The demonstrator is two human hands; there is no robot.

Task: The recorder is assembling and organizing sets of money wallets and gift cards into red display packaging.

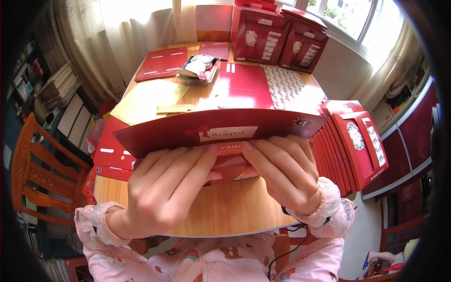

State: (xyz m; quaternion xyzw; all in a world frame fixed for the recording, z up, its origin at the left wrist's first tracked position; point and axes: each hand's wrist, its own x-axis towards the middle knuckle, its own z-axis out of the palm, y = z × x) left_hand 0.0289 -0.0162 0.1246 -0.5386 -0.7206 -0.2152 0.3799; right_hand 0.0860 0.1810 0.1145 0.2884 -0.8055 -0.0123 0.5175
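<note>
Both hands hold a red cardboard packet (165, 133) above the near part of the table, its broad panel tilted up and facing me. My left hand (169, 187) grips its lower edge left of the middle. On the right side, my right hand (287, 169) grips the same edge. The fingertips of both hands nearly meet at a folded red flap (229, 148) that bears printing. A white label with writing and a round dark price mark show on the upper panel. My fingers and the panel hide the inside of the packet.
Finished-looking red packets (356, 148) lean in a row at the right. Red display boxes (260, 35) stand at the back. A clear tray of tags (201, 67), yellow paper (149, 98), a patterned sheet (283, 84) and flat red card (164, 63) lie beyond. A wooden chair (45, 169) stands left.
</note>
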